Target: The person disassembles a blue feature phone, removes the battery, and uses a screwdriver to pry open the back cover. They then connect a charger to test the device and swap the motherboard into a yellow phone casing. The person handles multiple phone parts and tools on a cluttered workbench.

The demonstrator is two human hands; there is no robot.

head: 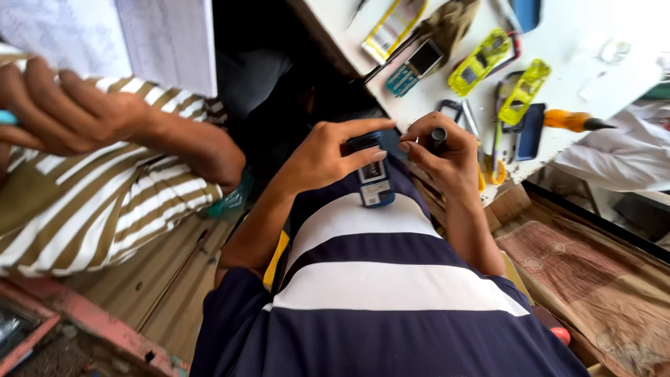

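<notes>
While the left hand (pixel 322 155) is gripping the small blue phone (pixel 372 174) over the lap, the right hand (pixel 441 155) is pinching a dark-handled tool (pixel 437 136) at its top edge. Nothing is supporting the phone underneath, so a slip of the tool could be knocking it to the floor or into the loose yellow phone shells (pixel 499 77) lying on the white bench (pixel 572 49).

two yellow-green phone housings (pixel 479 71), one orange-handled screwdriver (pixel 576 121), one held blue phone (pixel 372 174), perhaps more.

1. A white worktable (pixel 565 49) fills the upper right of the frame, brightly lit.
2. Below it, lower right, lies a worn brown mat (pixel 593 293) with a faded pattern.
3. A wooden floor (pixel 139 293) shows lower left.
4. A chipped red ledge (pixel 91 328) crosses the bottom left corner.
</notes>
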